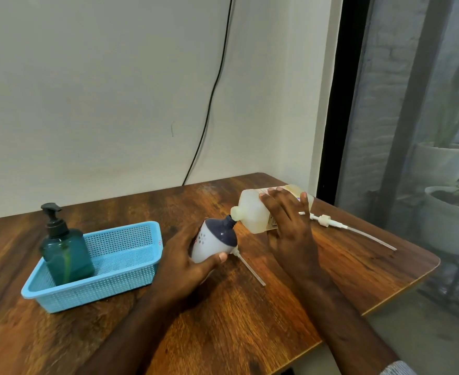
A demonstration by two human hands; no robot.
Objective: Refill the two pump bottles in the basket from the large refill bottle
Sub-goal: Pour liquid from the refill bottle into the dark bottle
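At your 10 o'clock the basket (120, 269) holds one pump bottle (66, 253); the other bottle (215, 243) lies at 12, refill bottle (261, 209) at 1.

You have one view only, from the camera on your head, so nothing is shared with a second view. It looks forward and down across the wooden table (223, 307) toward the wall (101, 90) behind it, with the window (418, 131) along your right. Both forearms reach in from the bottom edge, close to the lens. The wide angle bends the table's edges.
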